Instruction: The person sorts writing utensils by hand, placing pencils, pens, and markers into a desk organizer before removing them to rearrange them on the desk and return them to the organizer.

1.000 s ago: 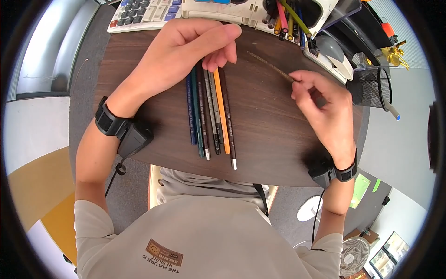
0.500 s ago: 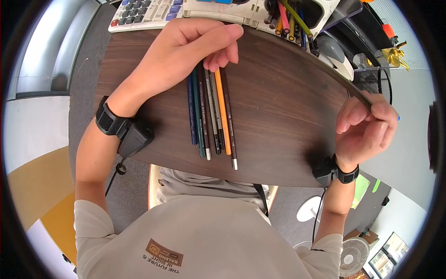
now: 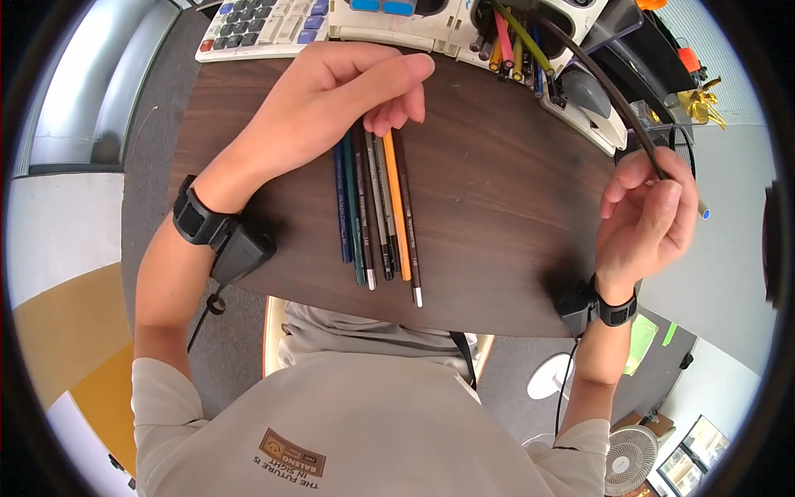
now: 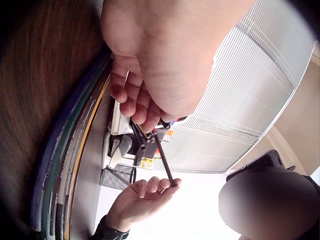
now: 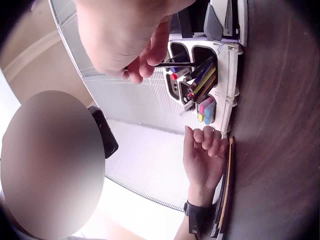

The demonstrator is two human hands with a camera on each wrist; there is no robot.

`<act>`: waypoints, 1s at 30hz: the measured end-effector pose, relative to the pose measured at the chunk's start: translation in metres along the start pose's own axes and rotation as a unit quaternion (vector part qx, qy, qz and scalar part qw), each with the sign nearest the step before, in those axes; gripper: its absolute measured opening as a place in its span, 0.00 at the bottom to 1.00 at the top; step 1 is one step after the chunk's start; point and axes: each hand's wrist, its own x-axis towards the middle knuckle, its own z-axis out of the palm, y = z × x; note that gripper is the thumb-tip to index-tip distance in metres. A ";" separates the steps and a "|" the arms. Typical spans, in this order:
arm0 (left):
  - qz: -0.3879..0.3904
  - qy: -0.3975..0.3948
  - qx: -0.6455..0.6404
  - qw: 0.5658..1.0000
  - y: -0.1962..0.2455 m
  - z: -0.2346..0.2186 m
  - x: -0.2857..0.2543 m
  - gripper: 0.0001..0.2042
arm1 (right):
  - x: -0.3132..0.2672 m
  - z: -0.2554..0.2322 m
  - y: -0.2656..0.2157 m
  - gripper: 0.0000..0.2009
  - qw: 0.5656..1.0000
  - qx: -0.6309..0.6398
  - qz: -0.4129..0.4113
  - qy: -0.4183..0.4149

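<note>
Pinched between the right hand's [image 3: 646, 219] thumb and fingers is a slim dark pencil [image 3: 619, 98], raised at the desk's right side. Its far end points up toward the white organizer and overlaps it in the head view. The left hand [image 3: 344, 99] hovers at the far ends of a row of pencils, its fingers loosely curled and holding nothing, covering those ends. The row lies side by side: a navy pencil [image 3: 343, 207], a green pencil [image 3: 358, 240], an orange pencil [image 3: 398, 215], a dark brown white-tipped pencil [image 3: 412, 248] and several other dark ones.
A white desk organizer [image 3: 393, 30] along the back holds several pens and pencils [image 3: 518, 58]. Left of it sits a calculator [image 3: 265, 29]. A grey-and-white device [image 3: 590, 93] and a black mesh cup [image 4: 117, 178] stand at the right. The wooden desk [image 3: 497, 224] curves at its front edge.
The right hand has moved right, away from the desk's middle, with the dark pencil, which now slants more steeply toward the organizer. The left hand and the pencil row have stayed in place.
</note>
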 end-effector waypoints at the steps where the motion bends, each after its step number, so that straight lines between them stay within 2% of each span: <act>1: 0.000 0.002 -0.001 1.000 0.000 0.001 0.000 0.21 | 0.001 0.001 0.000 0.18 1.000 -0.005 0.003 -0.003; 7: 0.011 0.001 0.042 0.999 0.001 0.002 -0.001 0.24 | 0.005 0.004 0.001 0.16 0.998 -0.001 0.041 -0.047; 8: 0.012 -0.001 0.044 0.999 0.001 0.002 -0.001 0.24 | 0.006 0.004 -0.001 0.16 0.995 -0.018 0.073 -0.065; 10: 0.013 -0.003 0.047 0.999 0.001 0.001 -0.001 0.24 | 0.008 0.008 -0.008 0.19 0.984 -0.052 0.135 -0.099; 13: 0.007 0.000 0.043 0.999 0.001 0.002 -0.002 0.24 | 0.010 0.028 -0.003 0.25 0.983 -0.009 0.152 -0.103; 14: 0.007 -0.001 0.043 0.999 0.001 0.002 -0.002 0.24 | 0.010 0.023 0.000 0.28 0.979 -0.001 0.156 -0.135; 20: 0.015 -0.007 0.049 0.999 0.000 0.001 -0.001 0.24 | 0.009 0.017 0.001 0.25 0.980 -0.009 0.148 -0.136; 26: 0.010 -0.001 0.051 0.999 0.000 0.002 -0.001 0.24 | 0.009 0.019 -0.008 0.16 0.974 -0.012 0.168 -0.150; 29: 0.011 -0.003 0.048 0.999 0.000 0.002 -0.001 0.24 | 0.013 0.018 -0.008 0.12 0.957 -0.090 0.125 -0.245; 30: 0.010 -0.002 0.046 0.999 0.000 0.002 -0.001 0.24 | 0.013 0.022 -0.007 0.10 0.956 -0.109 0.088 -0.258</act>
